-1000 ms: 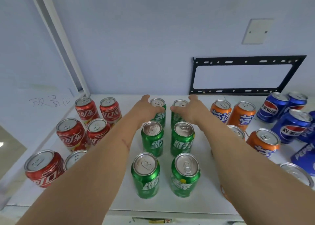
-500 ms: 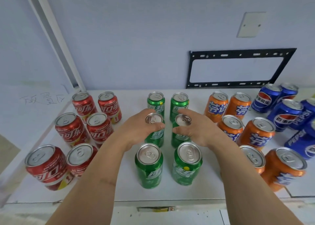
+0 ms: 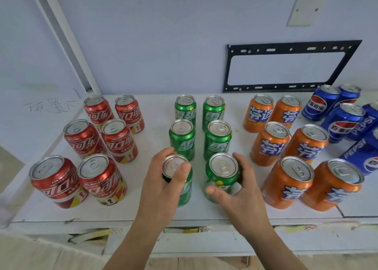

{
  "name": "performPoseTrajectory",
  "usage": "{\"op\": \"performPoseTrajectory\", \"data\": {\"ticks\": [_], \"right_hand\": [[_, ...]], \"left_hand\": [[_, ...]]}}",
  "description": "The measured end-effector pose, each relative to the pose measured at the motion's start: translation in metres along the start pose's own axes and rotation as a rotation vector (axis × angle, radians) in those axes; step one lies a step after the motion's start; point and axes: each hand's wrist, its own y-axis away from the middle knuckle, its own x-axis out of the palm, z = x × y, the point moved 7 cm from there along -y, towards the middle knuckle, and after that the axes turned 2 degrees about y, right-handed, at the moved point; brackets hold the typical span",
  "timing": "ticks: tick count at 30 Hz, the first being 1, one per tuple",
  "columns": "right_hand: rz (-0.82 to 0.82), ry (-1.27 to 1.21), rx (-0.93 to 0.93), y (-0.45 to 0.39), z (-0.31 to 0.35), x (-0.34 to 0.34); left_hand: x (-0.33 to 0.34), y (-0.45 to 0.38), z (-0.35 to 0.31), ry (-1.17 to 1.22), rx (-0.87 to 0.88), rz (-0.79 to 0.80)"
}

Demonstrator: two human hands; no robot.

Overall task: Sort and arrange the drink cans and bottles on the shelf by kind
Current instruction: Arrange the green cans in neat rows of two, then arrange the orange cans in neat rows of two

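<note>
Shelf: white shelf [image 3: 147, 210] under both hands, cans standing upright on it in colour groups.
Wall bracket: black bracket [image 3: 290, 65] on the wall, beyond and right of the right hand.
Red cans: six red cans [image 3: 98, 145], two columns, left of the left hand, apart from it.
Orange cans: six orange cans [image 3: 290, 147], two columns, right of the right hand; nearest one just beside that hand.
Blue cans: blue cans [image 3: 345, 124], far right, beyond the orange group; some cut by the frame edge.
Green cans: four green cans [image 3: 200, 126], two columns, just beyond both hands.
Left hand: left hand [image 3: 163, 185] curled round the front left green can [image 3: 185, 190], thumb over its lid rim.
Right hand: right hand [image 3: 239, 190] wrapped round the front right green can [image 3: 222, 177], thumb across its front.
</note>
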Motion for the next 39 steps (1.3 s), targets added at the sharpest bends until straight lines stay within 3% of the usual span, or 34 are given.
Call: {"op": "performPoseTrajectory", "data": {"ticks": [7, 27, 34, 39], "right_hand": [[-0.058, 0.287, -0.017, 0.003, -0.019, 0.009], [0.095, 0.14, 0.036, 0.014, -0.008, 0.007], [0.065, 0.237, -0.069, 0.012, 0.06, -0.049], [-0.005, 0.448, -0.115, -0.026, 0.091, -0.126]], "left_hand": [[0.004, -0.009, 0.011, -0.017, -0.046, 0.069], [0.001, -0.009, 0.001, -0.029, -0.025, 0.227], [0.009, -0.024, -0.078, -0.195, 0.19, 0.155], [0.068, -0.043, -0.125, -0.28, 0.287, 0.232]]}}
